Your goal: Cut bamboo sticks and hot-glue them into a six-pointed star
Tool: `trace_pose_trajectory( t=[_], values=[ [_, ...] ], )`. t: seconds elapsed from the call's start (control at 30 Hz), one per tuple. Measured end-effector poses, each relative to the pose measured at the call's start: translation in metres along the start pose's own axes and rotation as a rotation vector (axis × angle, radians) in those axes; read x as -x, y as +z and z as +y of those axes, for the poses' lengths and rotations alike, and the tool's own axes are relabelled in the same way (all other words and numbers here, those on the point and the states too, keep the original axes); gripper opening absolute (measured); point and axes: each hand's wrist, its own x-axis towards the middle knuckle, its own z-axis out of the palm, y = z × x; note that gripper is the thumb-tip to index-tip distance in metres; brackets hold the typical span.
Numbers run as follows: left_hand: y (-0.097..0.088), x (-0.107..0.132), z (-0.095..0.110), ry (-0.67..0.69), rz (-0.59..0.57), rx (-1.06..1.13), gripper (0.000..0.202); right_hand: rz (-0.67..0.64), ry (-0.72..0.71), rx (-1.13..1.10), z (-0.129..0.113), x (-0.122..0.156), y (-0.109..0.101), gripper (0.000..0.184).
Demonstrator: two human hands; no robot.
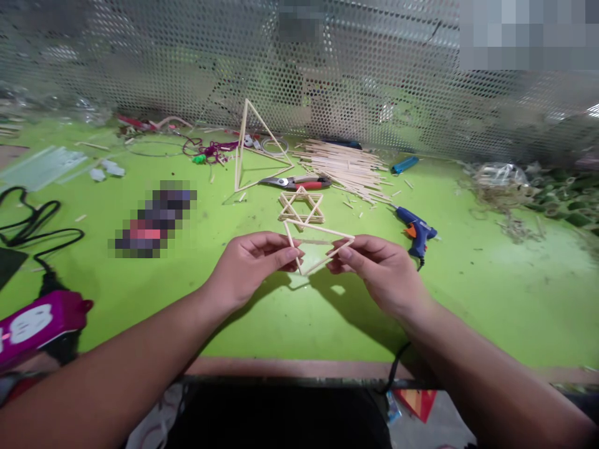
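Note:
My left hand (255, 262) and my right hand (374, 265) hold a small triangle made of thin wooden sticks (321, 236) between them, above the green table (290, 318). Each hand pinches one side of the triangle with thumb and fingertips. Just beyond it a finished six-pointed star of sticks (302, 209) lies flat on the table. Farther back stands a tall stick pyramid frame (255, 146).
A pile of loose sticks (349, 168) and red-handled cutters (299, 183) lie at the back centre. A blue glue gun (415, 231) rests to the right, a blue lighter (405, 164) behind it. Black cable (32, 227) and a pink object (40, 321) sit at left. Perforated metal screen (327, 81) closes the far side.

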Motion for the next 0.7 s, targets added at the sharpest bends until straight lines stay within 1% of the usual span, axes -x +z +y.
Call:
trace_pose_trajectory(
  t=[0.07, 0.1, 0.13, 0.17, 0.2, 0.23, 0.27, 0.3, 0.33, 0.37, 0.4, 0.43, 0.47, 0.53, 0.6, 0.67, 0.7],
  values=[
    [-0.004, -0.001, 0.004, 0.069, 0.037, -0.115, 0.028, -0.037, -0.004, 0.173, -0.006, 0.0, -0.005, 0.032],
    [-0.008, -0.001, 0.007, 0.122, 0.058, -0.201, 0.025, -0.029, -0.043, 0.299, -0.011, 0.0, -0.009, 0.034],
    [-0.011, -0.002, 0.01, 0.189, 0.075, -0.303, 0.021, 0.007, -0.111, 0.452, -0.018, 0.001, -0.014, 0.035],
    [-0.014, -0.003, 0.013, 0.292, 0.094, -0.426, 0.016, 0.076, -0.19, 0.627, -0.026, 0.001, -0.021, 0.036],
    [-0.018, -0.005, 0.016, 0.418, 0.101, -0.562, 0.012, 0.171, -0.27, 0.823, -0.035, 0.002, -0.028, 0.037],
    [-0.021, -0.006, 0.018, 0.545, 0.105, -0.679, 0.009, 0.257, -0.299, 1.035, -0.045, 0.002, -0.037, 0.039],
    [-0.023, -0.008, 0.021, 0.645, 0.117, -0.762, 0.009, 0.337, -0.225, 1.244, -0.054, 0.001, -0.047, 0.041],
    [-0.025, -0.009, 0.022, 0.703, 0.126, -0.819, 0.01, 0.418, -0.078, 1.421, -0.063, 0.0, -0.057, 0.045],
    [-0.026, -0.011, 0.024, 0.732, 0.138, -0.851, 0.011, 0.439, 0.123, 1.568, -0.071, -0.002, -0.067, 0.053],
    [-0.027, -0.012, 0.024, 0.728, 0.147, -0.864, 0.012, 0.437, 0.336, 1.676, -0.077, -0.004, -0.077, 0.061],
    [-0.027, -0.012, 0.024, 0.705, 0.154, -0.864, 0.013, 0.399, 0.506, 1.733, -0.08, -0.007, -0.085, 0.064],
    [-0.026, -0.012, 0.024, 0.674, 0.159, -0.854, 0.013, 0.368, 0.608, 1.753, -0.081, -0.01, -0.092, 0.066],
    [-0.025, -0.012, 0.024, 0.64, 0.161, -0.838, 0.013, 0.339, 0.663, 1.759, -0.08, -0.013, -0.096, 0.066],
    [-0.023, -0.012, 0.022, 0.577, 0.156, -0.801, 0.014, 0.306, 0.692, 1.751, -0.075, -0.018, -0.099, 0.065],
    [-0.021, -0.011, 0.02, 0.517, 0.153, -0.753, 0.015, 0.318, 0.66, 1.758, -0.068, -0.02, -0.095, 0.063],
    [-0.021, -0.012, 0.019, 0.453, 0.158, -0.705, 0.015, 0.327, 0.564, 1.764, -0.062, -0.021, -0.088, 0.06],
    [-0.022, -0.013, 0.019, 0.43, 0.167, -0.691, 0.015, 0.306, 0.48, 1.75, -0.06, -0.021, -0.084, 0.059]
  ],
)
